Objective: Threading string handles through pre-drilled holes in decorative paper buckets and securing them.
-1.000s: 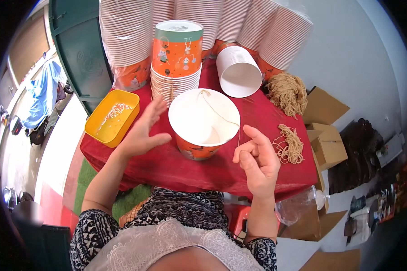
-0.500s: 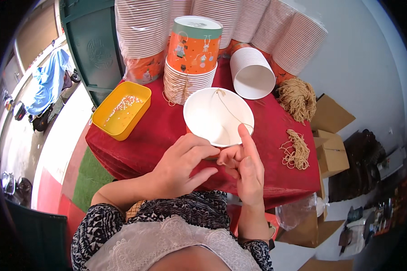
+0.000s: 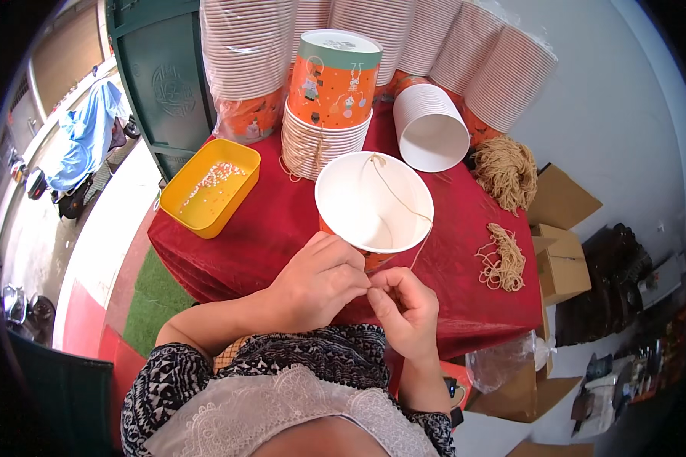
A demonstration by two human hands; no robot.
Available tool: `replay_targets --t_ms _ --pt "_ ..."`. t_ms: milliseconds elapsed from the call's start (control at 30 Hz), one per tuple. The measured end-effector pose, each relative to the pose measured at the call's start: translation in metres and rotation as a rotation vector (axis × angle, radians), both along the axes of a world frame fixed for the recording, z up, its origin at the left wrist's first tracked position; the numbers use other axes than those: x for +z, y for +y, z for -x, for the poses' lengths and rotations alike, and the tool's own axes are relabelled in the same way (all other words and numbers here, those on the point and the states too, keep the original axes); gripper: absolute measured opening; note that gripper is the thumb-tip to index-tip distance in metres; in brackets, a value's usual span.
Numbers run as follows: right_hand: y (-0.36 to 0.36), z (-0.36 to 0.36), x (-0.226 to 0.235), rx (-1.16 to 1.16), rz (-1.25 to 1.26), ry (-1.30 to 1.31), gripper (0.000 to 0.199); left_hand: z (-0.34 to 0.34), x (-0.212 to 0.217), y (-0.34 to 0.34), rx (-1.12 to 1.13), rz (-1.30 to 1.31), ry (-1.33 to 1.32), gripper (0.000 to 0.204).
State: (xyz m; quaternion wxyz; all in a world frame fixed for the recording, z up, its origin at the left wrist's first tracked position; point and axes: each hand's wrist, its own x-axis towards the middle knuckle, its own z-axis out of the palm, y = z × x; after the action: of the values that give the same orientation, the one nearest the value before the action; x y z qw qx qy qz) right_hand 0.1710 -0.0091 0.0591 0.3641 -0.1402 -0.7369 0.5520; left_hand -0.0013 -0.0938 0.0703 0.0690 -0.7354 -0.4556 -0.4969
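In front of me on the red cloth stands a paper bucket (image 3: 373,202), white inside and orange outside, its mouth facing up. A thin tan string (image 3: 395,193) is fastened at its far rim, crosses the inside and hangs over the right rim toward my right hand (image 3: 405,308). That hand is closed, thumb and fingers pinched on the string. My left hand (image 3: 324,276) is closed too, its fingertips meeting those of the right just below the near rim. What lies between the left fingertips is too small to make out.
A yellow tray (image 3: 244,194) with small pale beads (image 3: 212,175) sits left. Behind stand stacked orange buckets (image 3: 335,84), tall wrapped stacks (image 3: 248,53) and a bucket stack on its side (image 3: 434,141). Tan string bundles (image 3: 504,174) lie right; cardboard boxes (image 3: 562,263) stand beyond the table (image 3: 472,316).
My hands, apart half a second ago with the right index finger raised, have come together and pinch. The string now runs over the right rim down to my right hand. The view shifted slightly.
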Motion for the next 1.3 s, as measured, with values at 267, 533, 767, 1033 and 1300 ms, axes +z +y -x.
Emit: replay_targets --t_ms 267,533,767,1033,1300 --pt "-0.003 0.002 -0.005 -0.219 -0.268 0.034 0.010 0.012 0.007 -0.001 0.105 -0.015 -0.134 0.021" --pt "0.001 0.013 -0.017 -0.483 -0.536 0.017 0.017 0.033 0.029 0.013 0.164 0.004 -0.037 0.020" --pt "0.005 0.020 -0.019 -0.488 -0.483 -0.012 0.016 0.049 0.048 0.031 0.093 0.236 0.045 0.010" --pt "0.009 0.026 -0.016 -0.496 -0.507 -0.021 0.017 0.061 0.061 0.054 -0.091 0.472 0.106 0.018" --pt "0.013 0.033 -0.017 -0.535 -0.547 -0.010 0.015 0.067 0.059 0.089 -0.434 0.807 0.264 0.037"
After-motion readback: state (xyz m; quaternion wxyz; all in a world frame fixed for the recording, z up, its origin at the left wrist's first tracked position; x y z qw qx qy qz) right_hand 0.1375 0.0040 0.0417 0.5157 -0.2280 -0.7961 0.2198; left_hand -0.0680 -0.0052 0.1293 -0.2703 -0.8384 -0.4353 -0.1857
